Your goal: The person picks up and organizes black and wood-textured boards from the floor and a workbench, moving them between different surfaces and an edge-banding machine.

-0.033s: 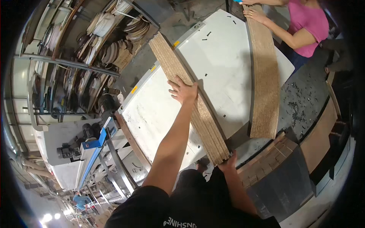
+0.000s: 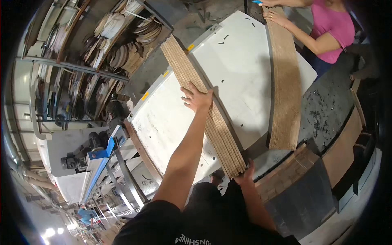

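A bundle of narrow wood-based strips (image 2: 222,136), raw edges up, lies slantwise over a white-topped table (image 2: 163,110). My left hand (image 2: 197,97) spans the bundle near its middle, fingers spread over the left edge and thumb along the right edge. At the near end, my right hand (image 2: 244,175) grips the bundle's lower right corner; part of that hand is hidden behind the strips. Farther right lies a second bundle of strips (image 2: 284,81). A co-worker's hand (image 2: 275,17) rests at its far end, and their other hand holds something blue (image 2: 256,2).
Small dark scraps (image 2: 223,41) are scattered on the tabletop. Stacked board pieces (image 2: 286,171) stand low at the right. On the left are a machine with a blue bracket (image 2: 102,153) and a rack (image 2: 73,67) of coiled banding. A co-worker (image 2: 332,28) in pink stands far right.
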The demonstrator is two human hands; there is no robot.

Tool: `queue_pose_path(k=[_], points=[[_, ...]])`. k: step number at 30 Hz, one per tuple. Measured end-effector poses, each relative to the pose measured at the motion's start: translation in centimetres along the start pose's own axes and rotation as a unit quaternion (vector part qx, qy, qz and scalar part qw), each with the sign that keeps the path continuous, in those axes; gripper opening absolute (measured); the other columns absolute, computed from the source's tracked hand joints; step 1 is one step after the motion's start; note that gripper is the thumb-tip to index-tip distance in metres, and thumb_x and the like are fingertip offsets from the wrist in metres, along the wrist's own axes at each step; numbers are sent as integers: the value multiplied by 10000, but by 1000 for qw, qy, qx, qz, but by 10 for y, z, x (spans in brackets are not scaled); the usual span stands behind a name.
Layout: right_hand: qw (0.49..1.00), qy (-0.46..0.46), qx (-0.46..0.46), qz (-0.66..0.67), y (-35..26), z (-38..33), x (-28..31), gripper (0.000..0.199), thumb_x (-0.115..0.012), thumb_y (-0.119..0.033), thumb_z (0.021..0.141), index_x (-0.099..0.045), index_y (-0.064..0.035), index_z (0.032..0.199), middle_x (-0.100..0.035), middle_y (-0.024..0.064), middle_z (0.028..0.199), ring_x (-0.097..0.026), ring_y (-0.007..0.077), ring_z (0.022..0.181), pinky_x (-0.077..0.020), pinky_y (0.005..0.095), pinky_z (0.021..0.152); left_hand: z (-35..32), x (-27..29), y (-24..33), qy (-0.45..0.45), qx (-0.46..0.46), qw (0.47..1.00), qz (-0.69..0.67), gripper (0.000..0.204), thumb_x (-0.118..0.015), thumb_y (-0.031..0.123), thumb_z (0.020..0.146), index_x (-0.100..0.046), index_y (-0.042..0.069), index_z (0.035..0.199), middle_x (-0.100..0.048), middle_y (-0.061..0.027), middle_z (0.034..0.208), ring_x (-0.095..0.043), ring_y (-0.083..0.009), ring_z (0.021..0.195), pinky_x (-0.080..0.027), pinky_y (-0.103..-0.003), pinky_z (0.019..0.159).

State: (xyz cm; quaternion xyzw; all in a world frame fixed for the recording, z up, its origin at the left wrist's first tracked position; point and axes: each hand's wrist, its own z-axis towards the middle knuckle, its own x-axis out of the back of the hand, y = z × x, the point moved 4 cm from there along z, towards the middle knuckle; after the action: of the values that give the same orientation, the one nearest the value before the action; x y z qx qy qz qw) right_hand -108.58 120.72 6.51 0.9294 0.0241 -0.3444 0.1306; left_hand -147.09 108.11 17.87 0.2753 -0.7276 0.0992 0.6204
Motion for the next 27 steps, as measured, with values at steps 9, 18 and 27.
queue_pose_path(k=[9, 18, 27], points=[[998, 2, -14, -58, 3, -4, -21, 671, -296, -513, 1058, -459, -60, 1526, -508, 176, 1517, -531, 375, 1360, -459, 583, 1075, -1, 8, -8, -21, -47, 998, -32, 1159, -752, 547, 813, -111, 123, 1680, 28, -275, 1722, -378, -491, 1407, -434, -566, 1106], [968, 49, -34, -245, -24, -10, 1, 691, -306, -545, 1063, -464, -55, 1525, -490, 175, 1521, -464, 343, 1415, -385, 496, 1150, -7, 7, -9, 4, -65, 996, -61, 1146, -703, 616, 829, -128, 102, 1676, -4, -262, 1726, -335, -484, 1449, -354, -526, 1176], [605, -92, 241, -753, -46, -36, -61, 651, -452, -399, 1123, -328, 42, 1586, -378, 224, 1626, -328, 323, 1520, -264, 440, 1232, -102, -43, -140, -132, 1, 890, -437, 1056, -630, 596, 962, -80, 43, 1673, -239, -251, 1684, -305, -346, 1529, -284, -466, 1239]])
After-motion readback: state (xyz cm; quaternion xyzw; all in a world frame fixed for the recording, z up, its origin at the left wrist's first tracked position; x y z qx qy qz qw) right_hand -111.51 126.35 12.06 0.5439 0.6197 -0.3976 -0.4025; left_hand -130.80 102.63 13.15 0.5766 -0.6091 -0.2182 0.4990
